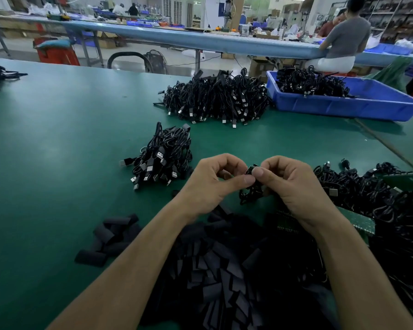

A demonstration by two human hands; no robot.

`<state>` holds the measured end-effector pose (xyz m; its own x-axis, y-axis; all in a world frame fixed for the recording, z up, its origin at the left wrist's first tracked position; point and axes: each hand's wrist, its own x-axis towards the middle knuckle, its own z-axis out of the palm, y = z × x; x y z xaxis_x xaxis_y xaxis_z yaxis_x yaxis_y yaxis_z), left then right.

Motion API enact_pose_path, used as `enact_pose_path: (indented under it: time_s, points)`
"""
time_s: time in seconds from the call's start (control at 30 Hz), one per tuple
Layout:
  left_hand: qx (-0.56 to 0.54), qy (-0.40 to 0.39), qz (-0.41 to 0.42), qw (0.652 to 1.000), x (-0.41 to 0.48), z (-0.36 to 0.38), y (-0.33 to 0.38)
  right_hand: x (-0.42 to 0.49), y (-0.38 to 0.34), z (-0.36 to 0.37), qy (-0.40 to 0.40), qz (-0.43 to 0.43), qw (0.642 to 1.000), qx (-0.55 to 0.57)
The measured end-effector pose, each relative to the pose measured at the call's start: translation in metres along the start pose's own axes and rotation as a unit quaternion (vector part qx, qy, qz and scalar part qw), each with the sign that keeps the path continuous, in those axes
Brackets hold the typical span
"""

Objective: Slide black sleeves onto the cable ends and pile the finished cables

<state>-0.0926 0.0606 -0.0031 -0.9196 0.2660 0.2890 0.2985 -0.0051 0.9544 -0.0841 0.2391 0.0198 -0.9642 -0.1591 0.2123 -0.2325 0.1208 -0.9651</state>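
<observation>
Left hand (210,179): curled fingers pinching black sleeve (251,169). Right hand (291,184): curled fingers pinching cable (249,194), above sleeve heap (224,270). Likely risk: skewed sleeve jams; dangling cable snags heap.

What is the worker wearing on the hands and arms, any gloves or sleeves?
Nothing that shows. The left hand and right hand are bare: no gloves, rings or watch. The left forearm and right forearm are uncovered to the picture's edge.

Left hand (208,186) and right hand (293,186) bare; forearms (134,256) bare too.
</observation>
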Motion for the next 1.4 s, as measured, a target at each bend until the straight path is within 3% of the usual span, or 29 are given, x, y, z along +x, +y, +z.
enact_pose_path:
  time_s: [0.6,0.8,0.97,1.07,1.17,1.27,1.4]
  points:
    - [-0.087,-0.065,-0.079,0.991,-0.007,0.0,0.002,-0.003,0.002,-0.006,-0.069,-0.003,0.998,0.009]
    - [-0.164,0.028,-0.063,0.984,-0.002,-0.003,0.005,-0.002,-0.002,-0.003,0.065,-0.005,0.997,0.05]
    - [-0.233,0.131,0.049,0.962,-0.001,-0.01,0.027,0.001,-0.007,-0.011,0.217,0.002,0.961,0.171]
    - [-0.147,0.181,0.12,0.965,-0.001,-0.007,0.039,0.003,-0.008,-0.011,0.277,-0.027,0.931,0.236]
    - [0.023,0.228,0.196,0.953,-0.003,-0.005,0.044,0.003,-0.008,-0.009,0.294,-0.065,0.932,0.202]
    - [0.177,0.239,0.209,0.932,-0.006,-0.007,0.045,0.001,-0.01,-0.008,0.296,-0.1,0.946,0.08]
    - [0.36,0.214,0.13,0.899,-0.009,-0.012,0.046,-0.002,-0.015,-0.013,0.263,-0.077,0.947,-0.17]
